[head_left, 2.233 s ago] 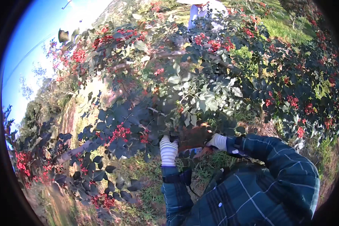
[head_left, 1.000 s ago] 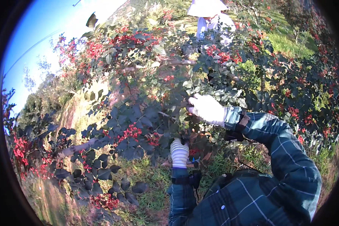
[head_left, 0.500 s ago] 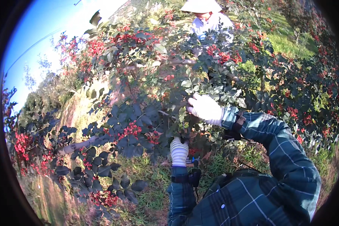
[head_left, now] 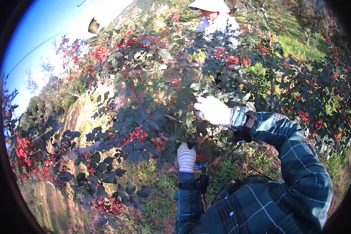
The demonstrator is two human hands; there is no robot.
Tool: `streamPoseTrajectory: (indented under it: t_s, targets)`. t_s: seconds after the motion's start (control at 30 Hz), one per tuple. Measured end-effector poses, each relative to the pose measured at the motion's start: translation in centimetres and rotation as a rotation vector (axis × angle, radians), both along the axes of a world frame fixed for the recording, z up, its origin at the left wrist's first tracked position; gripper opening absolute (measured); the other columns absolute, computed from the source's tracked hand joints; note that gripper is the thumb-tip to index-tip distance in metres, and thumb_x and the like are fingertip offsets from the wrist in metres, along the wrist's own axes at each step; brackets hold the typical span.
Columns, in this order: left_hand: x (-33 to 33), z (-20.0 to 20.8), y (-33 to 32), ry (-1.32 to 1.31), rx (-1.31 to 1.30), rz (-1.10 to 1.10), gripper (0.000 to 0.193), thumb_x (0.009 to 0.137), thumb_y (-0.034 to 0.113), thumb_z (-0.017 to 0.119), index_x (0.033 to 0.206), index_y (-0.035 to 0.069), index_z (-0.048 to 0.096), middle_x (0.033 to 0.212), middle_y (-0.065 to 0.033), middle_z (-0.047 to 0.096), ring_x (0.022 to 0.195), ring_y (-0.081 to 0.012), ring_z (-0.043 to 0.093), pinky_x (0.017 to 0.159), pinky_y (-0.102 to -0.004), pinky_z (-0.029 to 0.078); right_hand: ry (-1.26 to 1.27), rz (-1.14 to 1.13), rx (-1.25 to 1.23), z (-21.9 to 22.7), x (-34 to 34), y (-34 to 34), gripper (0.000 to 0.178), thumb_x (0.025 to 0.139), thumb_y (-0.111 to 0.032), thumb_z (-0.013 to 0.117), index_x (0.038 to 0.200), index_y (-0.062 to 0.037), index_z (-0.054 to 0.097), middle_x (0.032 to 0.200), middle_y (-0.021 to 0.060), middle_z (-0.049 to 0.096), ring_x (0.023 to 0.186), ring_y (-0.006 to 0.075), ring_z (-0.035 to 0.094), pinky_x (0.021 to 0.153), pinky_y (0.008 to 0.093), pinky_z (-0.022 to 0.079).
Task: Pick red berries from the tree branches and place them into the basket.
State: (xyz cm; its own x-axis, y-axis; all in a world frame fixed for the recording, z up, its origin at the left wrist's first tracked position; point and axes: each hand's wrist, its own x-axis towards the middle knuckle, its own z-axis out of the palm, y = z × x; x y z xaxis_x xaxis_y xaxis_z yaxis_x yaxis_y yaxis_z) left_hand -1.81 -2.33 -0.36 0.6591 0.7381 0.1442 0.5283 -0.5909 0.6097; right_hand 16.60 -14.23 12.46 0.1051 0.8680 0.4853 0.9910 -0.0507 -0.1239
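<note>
1. The ground (head_left: 160, 218) under the bush (head_left: 136, 156) carries a rough growth of green grass (head_left: 226, 171), brownish in places, partly sunlit and partly shaded
2. At the left a pale strip of ground (head_left: 76, 113) runs back beyond the bush, brightly lit; at the upper right the ground is covered by a greener, sunny grass patch (head_left: 300, 48)
3. Above the ground, a pale lower branch (head_left: 82, 151) slants across the left side, with dark green leaves (head_left: 109, 177) and red berry clusters (head_left: 24, 150) around it; which stems join it cannot be traced
4. An upper branch (head_left: 187, 64) crosses above the middle, close to more leaves and berry clusters, its ends hidden by leaves
</note>
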Motion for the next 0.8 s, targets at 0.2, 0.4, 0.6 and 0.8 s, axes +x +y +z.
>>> streamPoseTrajectory:
  t_s: [0.2,0.4,0.6,0.8]
  targets:
    - [-0.5,0.4,-0.1,-0.05,-0.009,-0.016,0.037,0.075,0.022,0.074,0.098,-0.005,0.062,0.09,-0.0232,0.067,0.088,-0.0395,0.064,0.078,-0.0414,0.05,-0.248,0.127,0.028,-0.5,1.7,1.1,0.044,0.074,-0.015,0.061,0.115,-0.0008,0.055,0.114,0.0195,0.054,0.091,0.0332,0.057,0.078,0.0429,0.048]
    - [-0.4,0.8,-0.5,-0.05,-0.027,-0.005,0.036,0.075,0.021,0.074,0.096,-0.005,0.062,0.089,-0.0235,0.066,0.086,-0.0399,0.064,0.077,-0.0417,0.05,-0.111,0.087,0.099,0.1,-0.3,0.2,0.028,0.082,-0.019,0.057,0.107,-0.005,0.056,0.096,0.0134,0.051,0.08,0.0327,0.053,0.073,0.0448,0.045]
    - [-0.6,0.4,-0.2,-0.049,-0.02,-0.05,0.039,0.078,0.021,0.071,0.105,-0.004,0.06,0.09,-0.0257,0.066,0.088,-0.0418,0.063,0.078,-0.0459,0.05,-0.113,0.166,-0.052,0.6,0.5,0.1,0.033,0.079,-0.022,0.056,0.107,-0.0032,0.056,0.115,0.0127,0.053,0.102,0.0304,0.051,0.083,0.039,0.041]
    - [-0.6,0.0,0.0,-0.034,-0.04,-0.04,0.039,0.078,0.022,0.071,0.108,-0.002,0.06,0.093,-0.025,0.066,0.09,-0.0411,0.063,0.079,-0.0455,0.05,-0.211,0.272,0.111,0.5,0.9,0.9,0.021,0.077,-0.017,0.059,0.094,-0.0051,0.06,0.101,0.0117,0.057,0.092,0.0314,0.056,0.074,0.0417,0.048]
